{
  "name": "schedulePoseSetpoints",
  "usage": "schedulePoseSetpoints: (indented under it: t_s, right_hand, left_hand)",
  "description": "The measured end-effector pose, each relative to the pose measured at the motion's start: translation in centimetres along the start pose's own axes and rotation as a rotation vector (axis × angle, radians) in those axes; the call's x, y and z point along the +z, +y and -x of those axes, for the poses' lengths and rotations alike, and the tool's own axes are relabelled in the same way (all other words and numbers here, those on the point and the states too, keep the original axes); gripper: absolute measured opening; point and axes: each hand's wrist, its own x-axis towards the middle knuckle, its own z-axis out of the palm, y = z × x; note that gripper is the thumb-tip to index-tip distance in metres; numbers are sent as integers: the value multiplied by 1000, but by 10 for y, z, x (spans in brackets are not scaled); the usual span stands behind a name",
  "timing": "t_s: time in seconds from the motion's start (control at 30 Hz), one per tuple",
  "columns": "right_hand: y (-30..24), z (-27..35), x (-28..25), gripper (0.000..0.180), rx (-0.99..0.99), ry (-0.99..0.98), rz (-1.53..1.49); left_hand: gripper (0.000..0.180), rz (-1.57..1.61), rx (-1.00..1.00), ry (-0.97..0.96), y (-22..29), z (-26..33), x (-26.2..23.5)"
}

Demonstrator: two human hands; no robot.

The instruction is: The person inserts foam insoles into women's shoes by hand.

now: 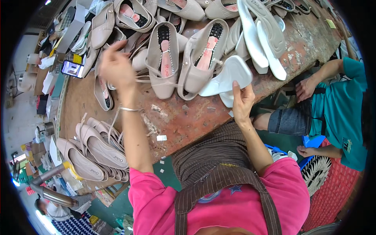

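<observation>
My right hand (243, 100) pinches the edge of a white insole (232, 74) between thumb and fingers at the table's near edge. Another pale insole partly shows beneath it. Just left of it, two beige slingback shoes (163, 58) (204, 58) lie side by side, toes toward me, with pink labels and black dotted strips inside. My left hand (116, 70) is raised over the left part of the shoe pile, above a beige shoe (102, 92). Its fingers are blurred, so whether they grip anything is unclear. Thin straps trail between that hand and the paired shoes.
More insoles (266, 33) are stacked at the right of the worn table (176, 121). Beige shoes with fitted insoles (100, 147) pile at the left, near a phone (74, 69) and a metal pipe (55, 194). A person in a teal shirt (338, 113) sits close on the right.
</observation>
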Motion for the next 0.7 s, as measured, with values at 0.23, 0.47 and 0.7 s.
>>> schedulePoseSetpoints:
  t_s: [0.23, 0.47, 0.7]
  right_hand:
    - [-14, 0, -8, 30, -167, -95, -47]
    - [-52, 14, -28, 29, -301, 116, -165]
    - [-45, 1, -66, 36, -382, 86, 287]
  left_hand:
    - [25, 49, 279, -302, 71, 29, 11]
    - [26, -476, 311, -727, 40, 52, 103]
    - [16, 115, -54, -161, 34, 72, 45]
